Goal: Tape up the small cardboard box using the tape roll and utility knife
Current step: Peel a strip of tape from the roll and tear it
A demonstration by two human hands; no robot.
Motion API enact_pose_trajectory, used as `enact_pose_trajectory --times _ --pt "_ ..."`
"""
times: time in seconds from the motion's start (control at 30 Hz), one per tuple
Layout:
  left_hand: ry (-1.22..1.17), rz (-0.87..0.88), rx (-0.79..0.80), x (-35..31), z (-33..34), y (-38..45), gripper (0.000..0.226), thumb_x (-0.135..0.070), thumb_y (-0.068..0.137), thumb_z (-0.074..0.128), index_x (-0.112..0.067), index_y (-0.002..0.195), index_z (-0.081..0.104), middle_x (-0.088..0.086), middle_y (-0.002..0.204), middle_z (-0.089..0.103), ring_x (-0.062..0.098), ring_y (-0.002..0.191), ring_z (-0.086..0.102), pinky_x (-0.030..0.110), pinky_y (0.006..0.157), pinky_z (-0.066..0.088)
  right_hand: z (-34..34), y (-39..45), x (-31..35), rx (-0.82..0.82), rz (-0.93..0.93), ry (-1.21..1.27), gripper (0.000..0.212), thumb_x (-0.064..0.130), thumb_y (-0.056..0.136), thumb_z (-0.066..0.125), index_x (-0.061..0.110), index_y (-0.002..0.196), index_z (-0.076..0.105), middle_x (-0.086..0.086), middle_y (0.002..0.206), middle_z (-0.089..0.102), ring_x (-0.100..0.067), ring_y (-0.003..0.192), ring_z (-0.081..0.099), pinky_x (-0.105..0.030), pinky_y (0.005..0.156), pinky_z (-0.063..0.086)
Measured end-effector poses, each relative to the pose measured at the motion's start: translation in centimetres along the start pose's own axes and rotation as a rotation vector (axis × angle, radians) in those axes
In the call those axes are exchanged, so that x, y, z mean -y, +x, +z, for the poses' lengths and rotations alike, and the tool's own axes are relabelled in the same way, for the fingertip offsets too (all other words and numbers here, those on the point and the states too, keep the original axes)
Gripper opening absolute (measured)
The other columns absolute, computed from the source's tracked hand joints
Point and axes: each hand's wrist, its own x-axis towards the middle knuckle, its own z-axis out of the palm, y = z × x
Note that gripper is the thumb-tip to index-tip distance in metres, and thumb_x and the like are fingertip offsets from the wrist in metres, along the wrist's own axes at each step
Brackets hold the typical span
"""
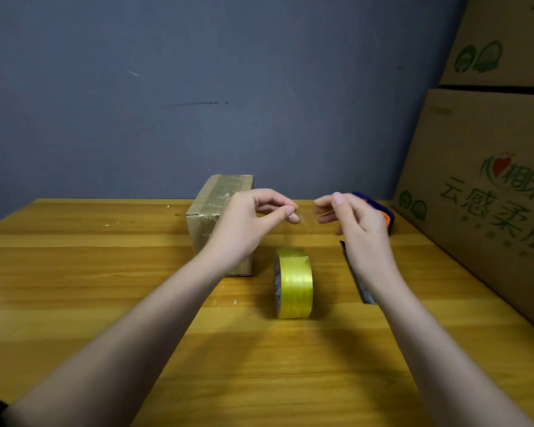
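Observation:
A small cardboard box point(211, 204) stands on the wooden table point(74, 272), with shiny tape along its top. The yellowish tape roll point(294, 286) stands on its edge in front of me, between my arms. Above it, my left hand point(253, 223) and my right hand point(355, 223) each pinch one end of a short, clear piece of tape point(305, 215) stretched between them. A dark utility knife point(356, 278) lies on the table under my right wrist, partly hidden.
Two large printed cardboard cartons point(481, 192) are stacked at the right edge of the table. A blue and orange object point(379, 211) sits behind my right hand. A grey-blue wall point(198, 87) runs along the table's far edge.

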Motion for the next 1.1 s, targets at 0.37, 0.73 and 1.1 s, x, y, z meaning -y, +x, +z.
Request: enact_pose_trajectory --times 0.37,0.73,1.1 --pt "0.282 0.054 -0.087 0.0 0.2 -0.6 0.006 -0.036 0.086 0.064 -0.032 0.086 0.069 -0.016 0.067 0.073 -0.003 0.077 0.068 0.036 0.078 0.056 1.0 -0.2 0.1 0.017 -0.020 -0.029 0.005 0.015 0.083 0.071 0.011 0.082 0.074 0.003 0.073 0.072 -0.011 0.063 0.068 -0.032 0.068 0.058" --pt "0.042 0.017 -0.040 0.9 0.0 -1.3 0.008 -0.022 0.087 0.065 -0.023 0.080 0.069 -0.008 0.078 0.073 0.009 0.079 0.070 0.041 0.082 0.056 0.7 -0.6 0.8 0.066 -0.024 -0.059 0.007 0.020 0.085 0.068 0.015 0.084 0.072 0.004 0.076 0.071 -0.010 0.069 0.069 -0.037 0.072 0.058" --pt "0.860 0.263 -0.121 1.6 0.4 -2.2 0.036 -0.040 0.095 0.033 -0.018 0.079 0.057 0.000 0.075 0.058 0.026 0.067 0.060 0.032 0.065 0.043 1.3 -1.6 0.4 -0.013 -0.383 -0.478 0.015 0.034 0.093 0.053 0.023 0.090 0.063 0.011 0.087 0.061 -0.005 0.076 0.056 -0.027 0.057 0.050"
